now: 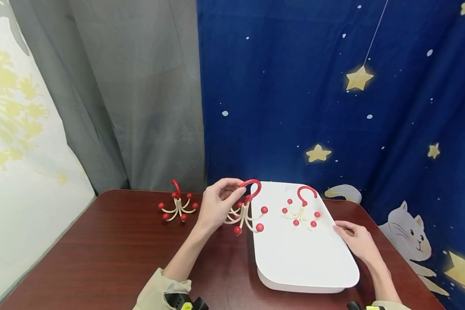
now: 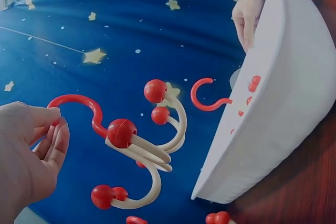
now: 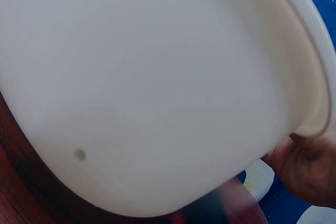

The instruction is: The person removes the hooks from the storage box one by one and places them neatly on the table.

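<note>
From the head view, I see the left hand [image 1: 218, 202] pinching the red hook of a prong rack [image 1: 244, 212], which hangs just right of the fingers beside a white container [image 1: 298, 258]. A second rack [image 1: 301, 212] is within the container's far part; a third [image 1: 178, 205] stands left on the table [image 1: 120, 249]. The right hand [image 1: 355, 241] touches the container's right rim. The left wrist view shows the held rack's red balls pointing back handward. In the right wrist view, the container hides those fingers; I can't tell whether they grip.
</note>
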`<action>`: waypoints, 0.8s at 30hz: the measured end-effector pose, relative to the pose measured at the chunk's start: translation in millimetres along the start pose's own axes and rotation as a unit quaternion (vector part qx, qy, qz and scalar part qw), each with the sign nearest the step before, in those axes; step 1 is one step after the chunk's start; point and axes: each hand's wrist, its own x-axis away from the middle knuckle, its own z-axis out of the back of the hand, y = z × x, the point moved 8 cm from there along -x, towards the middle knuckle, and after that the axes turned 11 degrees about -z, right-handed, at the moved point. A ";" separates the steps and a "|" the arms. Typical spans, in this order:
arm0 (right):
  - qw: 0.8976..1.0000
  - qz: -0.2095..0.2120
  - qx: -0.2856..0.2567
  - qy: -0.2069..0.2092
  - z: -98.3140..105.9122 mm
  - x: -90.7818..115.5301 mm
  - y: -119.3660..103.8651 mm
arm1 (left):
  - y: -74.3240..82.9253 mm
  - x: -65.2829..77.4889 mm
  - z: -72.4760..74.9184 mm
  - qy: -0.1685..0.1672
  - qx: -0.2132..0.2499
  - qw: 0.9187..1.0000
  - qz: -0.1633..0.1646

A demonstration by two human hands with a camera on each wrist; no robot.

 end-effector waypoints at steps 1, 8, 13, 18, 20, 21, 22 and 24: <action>1.000 0.000 -0.001 0.000 0.3 0.1 -0.4 | 1.1 1.4 2.4 0.001 -0.003 1.000 -0.001; 1.000 0.000 0.000 0.002 0.1 -0.9 0.6 | 3.3 12.1 18.6 0.002 -0.019 1.000 -0.019; 1.000 0.000 -0.006 0.005 0.1 -1.6 1.3 | 4.3 18.5 30.0 0.006 -0.024 0.999 -0.033; 1.000 0.001 -0.012 0.001 -0.6 -0.8 0.1 | 5.8 24.9 45.1 0.008 -0.040 0.998 -0.052; 1.000 0.003 -0.010 -0.002 -1.3 -0.2 -0.5 | 5.4 28.2 51.7 0.006 -0.054 0.997 -0.057; 1.000 0.002 -0.011 -0.001 -1.2 -0.2 -0.5 | 4.6 29.9 54.9 0.005 -0.063 0.996 -0.059; 1.000 0.001 -0.011 0.000 -1.1 0.1 -0.4 | 3.9 31.4 58.0 0.005 -0.068 0.996 -0.060; 1.000 0.001 -0.010 0.002 -0.4 0.3 -0.3 | 1.8 34.4 63.9 0.005 -0.076 0.995 -0.059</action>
